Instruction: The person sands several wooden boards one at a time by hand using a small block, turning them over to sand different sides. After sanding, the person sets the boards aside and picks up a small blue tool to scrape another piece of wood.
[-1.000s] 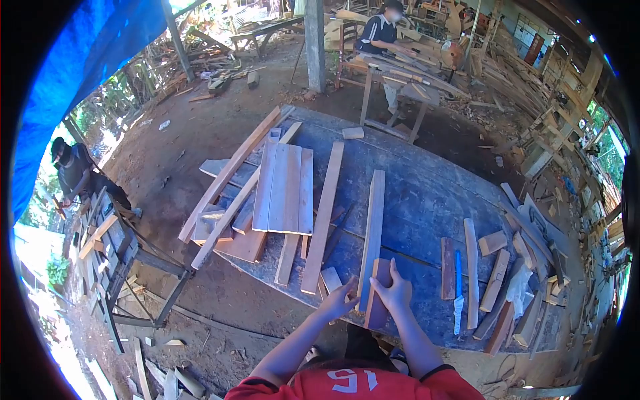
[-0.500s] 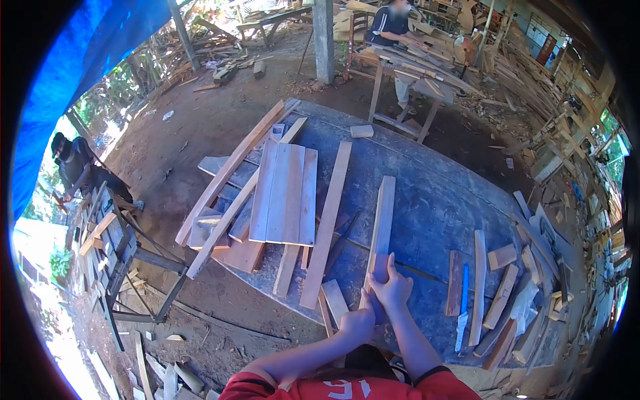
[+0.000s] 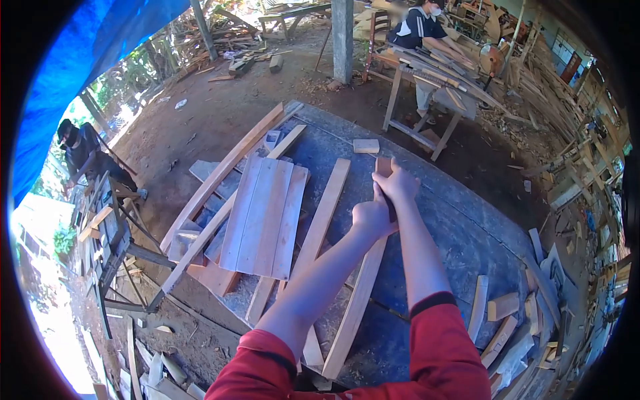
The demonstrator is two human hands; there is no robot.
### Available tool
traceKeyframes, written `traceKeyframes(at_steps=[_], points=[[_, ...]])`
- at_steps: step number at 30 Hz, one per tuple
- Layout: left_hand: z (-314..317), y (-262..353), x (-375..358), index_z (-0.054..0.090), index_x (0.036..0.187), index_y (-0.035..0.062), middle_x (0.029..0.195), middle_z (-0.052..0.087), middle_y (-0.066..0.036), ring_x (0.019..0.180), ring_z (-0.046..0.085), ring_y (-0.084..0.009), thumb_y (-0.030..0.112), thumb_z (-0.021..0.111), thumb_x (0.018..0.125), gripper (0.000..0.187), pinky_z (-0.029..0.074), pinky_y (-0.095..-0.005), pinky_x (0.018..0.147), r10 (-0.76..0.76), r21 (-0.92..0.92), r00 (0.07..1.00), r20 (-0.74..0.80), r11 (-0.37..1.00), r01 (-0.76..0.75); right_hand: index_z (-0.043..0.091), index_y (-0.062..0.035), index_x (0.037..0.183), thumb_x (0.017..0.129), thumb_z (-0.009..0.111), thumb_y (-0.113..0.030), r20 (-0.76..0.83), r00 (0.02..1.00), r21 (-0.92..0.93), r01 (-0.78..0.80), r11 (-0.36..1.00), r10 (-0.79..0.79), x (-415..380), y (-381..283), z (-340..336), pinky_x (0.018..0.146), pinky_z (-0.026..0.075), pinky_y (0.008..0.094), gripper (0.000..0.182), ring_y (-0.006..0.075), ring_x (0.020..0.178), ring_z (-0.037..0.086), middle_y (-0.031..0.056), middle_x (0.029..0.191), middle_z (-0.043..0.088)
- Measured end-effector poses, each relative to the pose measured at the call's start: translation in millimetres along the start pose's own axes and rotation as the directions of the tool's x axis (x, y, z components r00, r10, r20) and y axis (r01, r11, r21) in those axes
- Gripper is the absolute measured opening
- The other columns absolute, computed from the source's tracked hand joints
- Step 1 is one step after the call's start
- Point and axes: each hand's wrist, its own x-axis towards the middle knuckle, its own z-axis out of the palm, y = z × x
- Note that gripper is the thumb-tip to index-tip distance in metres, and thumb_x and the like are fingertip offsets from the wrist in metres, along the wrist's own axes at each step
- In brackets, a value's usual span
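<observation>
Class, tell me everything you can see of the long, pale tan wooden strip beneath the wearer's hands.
The long, pale tan wooden strip is straight and narrow, with square-looking edges. It lies on the worn, blue-grey tabletop, slanting away from the wearer, its near end uncovered. Its far part disappears behind the left hand and right hand, which grip a dark reddish-brown wooden block. They hide whether the block touches it.
</observation>
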Motion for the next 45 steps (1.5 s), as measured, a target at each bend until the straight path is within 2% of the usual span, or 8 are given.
traceKeyframes(at_steps=[8, 15, 26, 34, 38, 42, 43, 45], points=[[55, -7, -223, 0.013, 0.135, -0.0088, 0.06, 0.059, -0.003, 0.049, 0.059, -0.0177, 0.049, 0.062, 0.07, 0.1, 0.047, -0.0314, 0.043, 0.175, 0.001, 0.982, 0.066, 0.985, -0.175, 0.039, -0.0126, 0.132, 0.068, 0.061, -0.054, -0.188, 0.981, 0.113, 0.06, 0.992, -0.038, -228, 30, 19, 0.087, 0.035, 0.0449, 0.08, 0.0307, 0.069, 0.063, 0.0137, 0.072, 0.065], [109, -30, -391, 0.026, 0.132, -0.0101, 0.049, 0.053, 0.0, 0.035, 0.051, -0.0117, 0.055, 0.061, 0.069, 0.097, 0.04, -0.027, 0.032, 0.232, 0.035, 0.959, 0.165, 0.97, -0.241, 0.044, -0.006, 0.128, 0.064, 0.067, -0.048, -0.177, 0.981, 0.1, 0.099, 0.99, -0.081, -409, 42, 68, 0.065, 0.032, 0.0367, 0.08, 0.0217, 0.05, 0.057, 0.0088, 0.062, 0.062], [111, -38, -248, 0.016, 0.133, -0.0132, 0.046, 0.051, -0.001, 0.034, 0.049, -0.0123, 0.063, 0.06, 0.065, 0.111, 0.039, -0.0282, 0.032, 0.28, 0.062, 0.958, 0.061, 0.957, -0.284, 0.048, -0.0097, 0.126, 0.065, 0.065, -0.049, -0.209, 0.977, 0.053, 0.04, 0.998, -0.028, -265, 37, 65, 0.07, 0.037, 0.0388, 0.074, 0.023, 0.05, 0.058, 0.0084, 0.06, 0.061], [26, -11, 28, 0.011, 0.135, -0.0092, 0.069, 0.064, -0.009, 0.061, 0.064, -0.0233, 0.057, 0.057, 0.069, 0.105, 0.05, -0.0354, 0.054, 0.091, 0.134, 0.991, 0.093, 0.986, -0.103, 0.034, -0.0135, 0.136, 0.069, 0.06, -0.053, -0.034, 0.995, -0.064, -0.094, 0.993, 0.092, 19, 28, 34, 0.096, 0.03, 0.0463, 0.082, 0.0283, 0.097, 0.06, 0.0156, 0.101, 0.063], [-10, 9, -5, 0.012, 0.136, -0.0077, 0.068, 0.063, -0.008, 0.059, 0.064, -0.0229, 0.057, 0.057, 0.069, 0.104, 0.05, -0.0338, 0.052, 0.083, 0.121, 0.995, 0.054, 0.989, -0.089, 0.038, -0.0143, 0.133, 0.067, 0.06, -0.056, -0.127, 0.991, 0.024, -0.04, 0.999, 0.042, -3, 18, 1, 0.097, 0.032, 0.044, 0.081, 0.0304, 0.091, 0.062, 0.0174, 0.096, 0.064], [23, -8, -123, 0.06, 0.093, 0.0015, 0.061, 0.06, -0.005, 0.052, 0.061, -0.0178, 0.05, 0.062, 0.069, 0.054, 0.048, -0.0322, 0.046, 0.223, 0.133, 0.969, 0.109, 0.963, -0.236, 0.043, -0.0112, 0.13, 0.065, 0.065, -0.056, -0.257, 0.966, 0.119, 0.021, 0.993, 0.011, -136, 17, -6, 0.084, 0.043, 0.0399, 0.082, 0.0321, 0.078, 0.063, 0.0162, 0.084, 0.065], [41, -8, -170, 0.059, 0.069, 0.0075, 0.056, 0.058, -0.003, 0.045, 0.057, -0.0158, 0.049, 0.061, 0.07, 0.041, 0.045, -0.0305, 0.04, 0.232, 0.188, 0.968, -0.098, 0.959, -0.211, 0.043, -0.0102, 0.13, 0.065, 0.065, -0.054, -0.254, 0.967, 0.133, 0.06, 0.989, -0.024, -175, 21, 2, 0.081, 0.042, 0.0402, 0.082, 0.0319, 0.073, 0.062, 0.0151, 0.08, 0.065], [80, -22, -246, 0.057, 0.073, 0.0052, 0.048, 0.053, -0.002, 0.039, 0.054, -0.016, 0.05, 0.06, 0.071, 0.045, 0.041, -0.0309, 0.034, 0.288, 0.011, 0.95, -0.121, 0.957, -0.289, 0.042, -0.0074, 0.13, 0.066, 0.065, -0.052, -0.241, 0.967, 0.127, 0.112, 0.986, -0.079, -256, 28, 25, 0.078, 0.039, 0.0409, 0.081, 0.0289, 0.064, 0.062, 0.0124, 0.069, 0.064]])
